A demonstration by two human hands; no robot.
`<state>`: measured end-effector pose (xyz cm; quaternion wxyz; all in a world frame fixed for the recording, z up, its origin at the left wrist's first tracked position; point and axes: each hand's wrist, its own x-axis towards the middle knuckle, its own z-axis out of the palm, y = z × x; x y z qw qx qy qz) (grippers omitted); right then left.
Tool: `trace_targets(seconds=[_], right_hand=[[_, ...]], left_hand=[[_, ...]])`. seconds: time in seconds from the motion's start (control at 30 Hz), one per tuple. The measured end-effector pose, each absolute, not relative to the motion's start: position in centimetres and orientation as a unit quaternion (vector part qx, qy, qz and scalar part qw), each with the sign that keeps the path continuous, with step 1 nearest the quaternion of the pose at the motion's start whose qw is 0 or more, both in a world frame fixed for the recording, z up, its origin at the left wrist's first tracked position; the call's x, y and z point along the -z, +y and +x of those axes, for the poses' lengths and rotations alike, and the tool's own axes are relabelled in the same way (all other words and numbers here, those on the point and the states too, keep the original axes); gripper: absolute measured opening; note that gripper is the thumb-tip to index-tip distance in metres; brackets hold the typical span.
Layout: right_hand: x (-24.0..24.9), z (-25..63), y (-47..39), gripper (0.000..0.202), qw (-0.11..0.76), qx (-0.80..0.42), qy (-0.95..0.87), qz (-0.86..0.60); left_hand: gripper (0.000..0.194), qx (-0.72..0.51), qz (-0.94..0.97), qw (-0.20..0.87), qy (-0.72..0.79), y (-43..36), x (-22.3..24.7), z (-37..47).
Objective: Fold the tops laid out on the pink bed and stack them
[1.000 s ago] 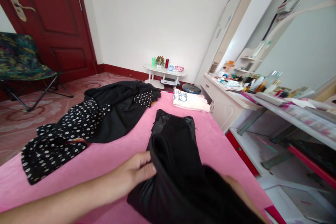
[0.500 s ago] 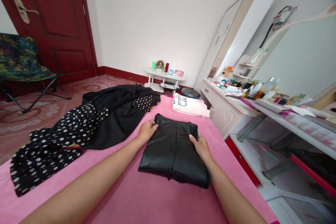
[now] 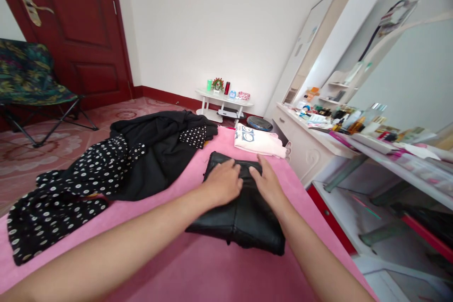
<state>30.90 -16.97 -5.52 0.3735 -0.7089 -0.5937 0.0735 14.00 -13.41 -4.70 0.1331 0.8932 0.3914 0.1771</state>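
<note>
A folded black leather garment (image 3: 233, 219) lies on the pink bedspread (image 3: 170, 264) in front of me. My left hand (image 3: 225, 181) rests on top of it near its far edge, palm down, fingers slightly bent and nothing gripped. At the far right corner, my right hand (image 3: 268, 181) touches the garment with thumb and fingers apart. Part of the folded piece is hidden beneath both hands.
To the left lie a spread black garment (image 3: 152, 165) and a white-dotted black cloth (image 3: 85, 165). Folded pale pink clothing (image 3: 260, 141) sits at the bed's far end. A cluttered dressing table (image 3: 300, 130) stands right, a folding chair (image 3: 35, 75) left.
My left hand has left the garment's left edge and moved right onto its top. The right hand has shifted from the right edge to the far right corner, its grip loosened.
</note>
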Motion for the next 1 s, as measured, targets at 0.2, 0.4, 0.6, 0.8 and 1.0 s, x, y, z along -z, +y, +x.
trace_targets(seconds=[0.2,0.4,0.6,0.8,1.0], right_hand=[[7.1,25.5,-19.3,0.072,0.21,-0.142,-0.693,-0.675],[7.2,26.0,-19.0,0.078,0.158,-0.14,-0.713,-0.668],[7.1,29.4,-16.5,0.066,0.161,-0.163,-0.703,-0.673],[10.4,32.2,-13.2,0.06,0.143,-0.082,-0.644,-0.747],[11.3,32.4,-13.3,0.057,0.161,-0.058,-0.65,-0.74]], left_hand=[[0.061,-0.138,0.954,0.095,0.248,-18.6,8.3,14.5],[0.056,-0.156,0.95,0.082,0.258,-17.7,9.4,14.5],[0.066,-0.163,0.926,0.166,0.297,-17.4,8.9,14.1],[0.068,-0.098,0.911,0.252,0.311,-12.1,8.6,13.8],[0.074,-0.14,0.888,0.19,0.394,-8.2,9.4,15.0]])
